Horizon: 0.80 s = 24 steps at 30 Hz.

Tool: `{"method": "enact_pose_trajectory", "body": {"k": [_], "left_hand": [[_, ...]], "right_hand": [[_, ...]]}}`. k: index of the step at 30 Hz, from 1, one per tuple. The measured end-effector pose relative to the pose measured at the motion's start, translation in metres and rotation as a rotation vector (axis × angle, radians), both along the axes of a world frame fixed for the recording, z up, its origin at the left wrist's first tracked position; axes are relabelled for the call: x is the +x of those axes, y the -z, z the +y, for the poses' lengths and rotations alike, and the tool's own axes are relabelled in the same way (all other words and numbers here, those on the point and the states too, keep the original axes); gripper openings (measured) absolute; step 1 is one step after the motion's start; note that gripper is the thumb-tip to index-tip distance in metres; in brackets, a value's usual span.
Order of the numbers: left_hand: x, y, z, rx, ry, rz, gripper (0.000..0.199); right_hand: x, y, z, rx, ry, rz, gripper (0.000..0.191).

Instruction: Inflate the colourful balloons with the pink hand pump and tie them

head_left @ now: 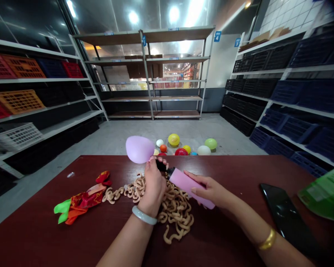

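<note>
A partly inflated purple balloon (139, 150) points up and to the left, its neck at the black end of a pink hand balloon pump (187, 184). My left hand (155, 180) is closed around that black end, with the thumb at the balloon's neck. My right hand (208, 190) grips the pink barrel from the right side. Below both hands lies a heap of beige curled pieces (179, 213), partly hidden by the pump and my left wrist. Left of the heap, a pile of flat balloons (86, 198) in red, orange and green rests on the table.
On the dark red table (225, 237), a black phone (285, 207) and a green bag-like item (324, 194) lie at the right. Several inflated balloons (174, 139) sit on the floor beyond the far edge. Shelves with crates (19, 102) flank both sides.
</note>
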State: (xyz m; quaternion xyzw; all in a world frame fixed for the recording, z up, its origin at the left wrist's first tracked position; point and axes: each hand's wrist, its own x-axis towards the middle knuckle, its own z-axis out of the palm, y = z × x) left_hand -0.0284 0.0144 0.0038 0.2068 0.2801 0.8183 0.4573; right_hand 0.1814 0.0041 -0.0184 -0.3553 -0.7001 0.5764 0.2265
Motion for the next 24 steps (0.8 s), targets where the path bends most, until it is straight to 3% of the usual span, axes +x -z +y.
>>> {"method": "enact_pose_trajectory", "body": {"k": [4, 7, 10, 13, 20, 24], "left_hand": [[-0.046, -0.010, 0.007, 0.021, -0.113, -0.036, 0.017], [-0.082, -0.015, 0.011, 0.014, -0.214, -0.075, 0.016], [-0.093, -0.015, 0.013, 0.018, -0.232, -0.083, 0.019], [-0.074, -0.010, 0.013, 0.043, -0.193, -0.064, 0.021], [0.001, 0.009, 0.004, -0.008, -0.037, -0.036, 0.025], [0.007, 0.009, 0.000, -0.003, -0.003, -0.021, 0.028]], "right_hand": [[0.012, -0.006, 0.001, -0.211, -0.072, 0.039, 0.083], [0.022, -0.011, 0.002, -0.261, -0.089, 0.053, 0.082], [0.026, -0.014, 0.003, -0.262, -0.081, 0.035, 0.082], [0.023, -0.012, 0.004, -0.261, -0.052, 0.033, 0.084], [0.005, 0.000, 0.001, -0.199, -0.027, 0.082, 0.086], [0.002, 0.002, 0.000, -0.187, -0.018, 0.085, 0.084]]}}
